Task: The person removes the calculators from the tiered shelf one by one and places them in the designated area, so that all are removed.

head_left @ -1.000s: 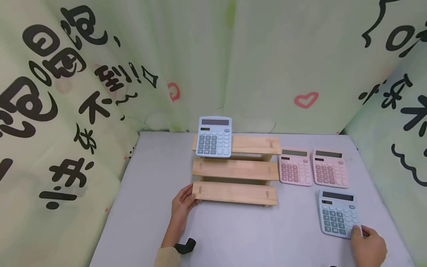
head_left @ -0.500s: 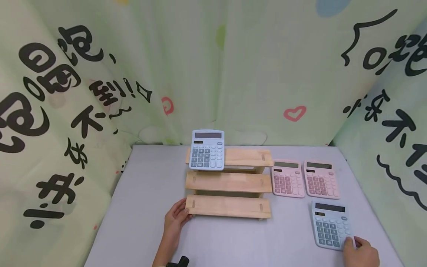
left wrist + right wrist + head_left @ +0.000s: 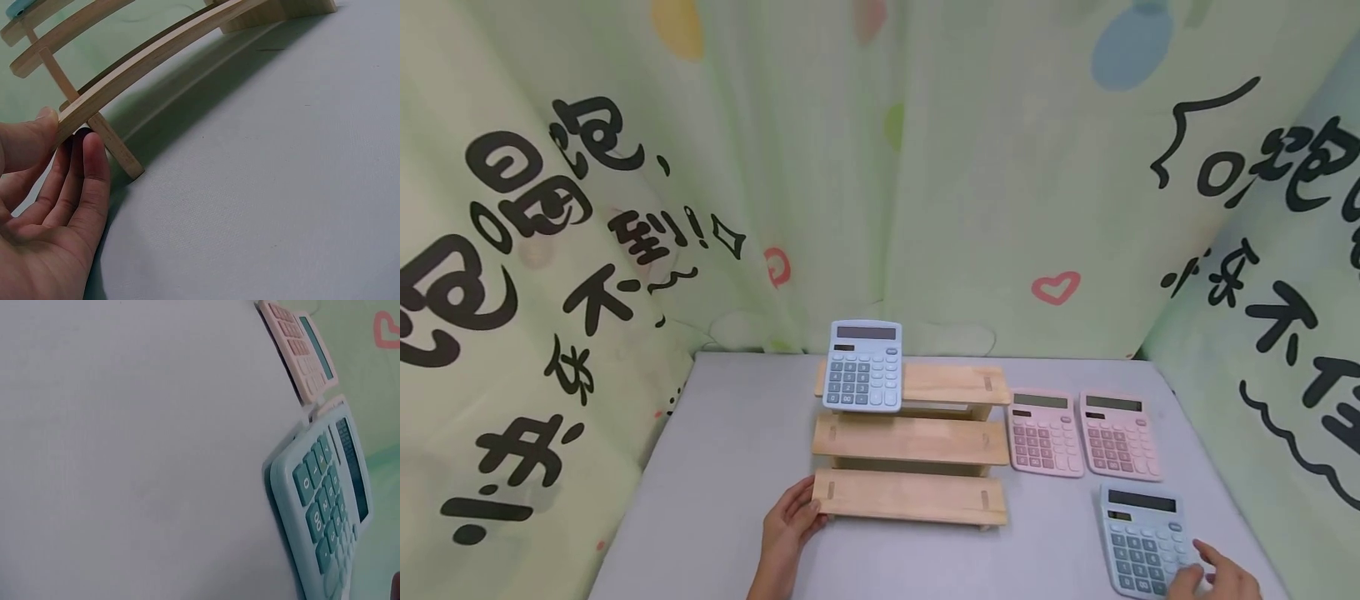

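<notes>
My left hand [image 3: 787, 527] pinches the left end of the lowest board of a wooden three-step rack [image 3: 910, 495], thumb on top and fingers beneath, as the left wrist view confirms. On the rack's top step a blue calculator [image 3: 862, 367] leans upright at the left. At the lower right my right hand [image 3: 1221, 577] is beside a second blue calculator [image 3: 1142, 542] lying on the table. Its index finger is raised off the edge and its thumb is at the lower right corner; contact there is unclear. The right wrist view shows this calculator [image 3: 322, 506] and only a sliver of fingertip.
Two pink calculators [image 3: 1045, 433] [image 3: 1122, 437] lie side by side right of the rack, the nearer one close against its end. The grey-white table [image 3: 722, 450] is enclosed by a pale green printed curtain [image 3: 970, 208] at the back and sides.
The head view has tilted up, so everything sits lower in it. My right hand has loosened from the blue calculator's edge, its index finger lifting. My left hand keeps its hold on the rack.
</notes>
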`<move>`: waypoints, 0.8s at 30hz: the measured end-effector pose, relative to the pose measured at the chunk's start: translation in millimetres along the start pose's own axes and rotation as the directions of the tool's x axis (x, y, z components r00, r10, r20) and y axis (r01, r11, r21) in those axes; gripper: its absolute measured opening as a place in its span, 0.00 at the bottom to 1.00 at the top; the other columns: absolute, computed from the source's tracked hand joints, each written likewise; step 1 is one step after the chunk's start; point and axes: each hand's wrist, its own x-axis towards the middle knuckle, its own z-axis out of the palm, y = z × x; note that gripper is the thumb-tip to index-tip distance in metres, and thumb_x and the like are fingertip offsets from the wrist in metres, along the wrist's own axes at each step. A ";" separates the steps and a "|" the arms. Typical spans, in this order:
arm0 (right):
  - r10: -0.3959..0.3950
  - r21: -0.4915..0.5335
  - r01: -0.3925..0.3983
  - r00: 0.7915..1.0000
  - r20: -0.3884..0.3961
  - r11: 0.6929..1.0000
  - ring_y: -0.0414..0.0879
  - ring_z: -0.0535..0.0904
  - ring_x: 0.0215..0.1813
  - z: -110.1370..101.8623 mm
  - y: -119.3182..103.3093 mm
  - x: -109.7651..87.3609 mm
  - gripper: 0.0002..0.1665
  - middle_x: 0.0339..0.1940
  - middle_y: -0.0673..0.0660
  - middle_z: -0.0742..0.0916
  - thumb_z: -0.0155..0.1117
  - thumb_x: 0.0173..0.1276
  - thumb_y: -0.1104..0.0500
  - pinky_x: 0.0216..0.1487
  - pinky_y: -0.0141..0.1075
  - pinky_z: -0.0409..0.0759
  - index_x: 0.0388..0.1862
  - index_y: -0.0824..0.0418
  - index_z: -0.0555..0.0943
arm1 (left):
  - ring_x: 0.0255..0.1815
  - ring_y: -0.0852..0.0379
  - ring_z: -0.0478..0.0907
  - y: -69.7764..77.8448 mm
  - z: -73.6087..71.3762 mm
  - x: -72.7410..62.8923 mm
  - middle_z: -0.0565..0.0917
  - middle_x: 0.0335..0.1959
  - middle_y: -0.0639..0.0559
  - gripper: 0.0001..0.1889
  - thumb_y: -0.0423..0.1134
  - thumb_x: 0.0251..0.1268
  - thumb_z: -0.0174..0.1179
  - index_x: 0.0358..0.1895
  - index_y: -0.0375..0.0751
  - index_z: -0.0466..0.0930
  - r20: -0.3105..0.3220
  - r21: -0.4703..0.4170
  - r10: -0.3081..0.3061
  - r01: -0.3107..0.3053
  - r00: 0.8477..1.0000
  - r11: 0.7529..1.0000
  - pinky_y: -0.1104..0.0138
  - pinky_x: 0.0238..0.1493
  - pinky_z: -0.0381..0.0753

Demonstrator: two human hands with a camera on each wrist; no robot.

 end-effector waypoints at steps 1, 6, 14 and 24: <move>-0.031 0.022 0.031 0.999 -0.019 0.999 0.64 0.68 0.59 -0.6 -3.0 -4.8 0.31 0.69 0.70 0.70 0.36 0.78 0.61 0.54 0.50 0.70 0.77 0.64 0.68 | 0.51 0.61 0.84 -1.0 -0.7 -1.4 0.80 0.65 0.46 0.32 0.34 0.76 0.61 0.79 0.33 0.62 0.003 0.000 0.004 -0.004 1.000 1.000 0.68 0.53 0.87; -0.195 0.173 0.208 0.977 -0.089 0.963 0.50 0.70 0.46 2.8 -20.4 -22.4 0.25 0.61 0.67 0.77 0.45 0.77 0.67 0.37 0.27 0.59 0.68 0.66 0.77 | 0.50 0.62 0.84 -3.3 -1.1 -2.2 0.80 0.63 0.47 0.33 0.36 0.74 0.64 0.78 0.34 0.64 -0.007 -0.005 0.014 -0.014 1.000 1.000 0.69 0.53 0.88; -0.393 0.282 0.427 0.904 -0.171 0.859 0.24 0.61 0.44 15.4 -35.2 -30.4 0.21 0.54 0.63 0.82 0.51 0.76 0.71 0.39 0.15 0.63 0.64 0.66 0.79 | 0.50 0.61 0.84 -0.4 4.5 2.6 0.80 0.64 0.45 0.31 0.34 0.74 0.64 0.77 0.36 0.66 0.000 -0.015 0.023 -0.023 1.000 1.000 0.69 0.53 0.87; -0.321 0.310 0.295 0.946 0.036 0.904 0.47 0.71 0.55 27.0 -58.1 -55.0 0.23 0.62 0.61 0.80 0.47 0.81 0.67 0.52 0.26 0.70 0.71 0.61 0.74 | 0.49 0.61 0.84 -0.1 2.6 -1.5 0.81 0.62 0.46 0.30 0.32 0.75 0.62 0.77 0.35 0.67 -0.025 -0.013 0.015 -0.016 1.000 1.000 0.69 0.52 0.87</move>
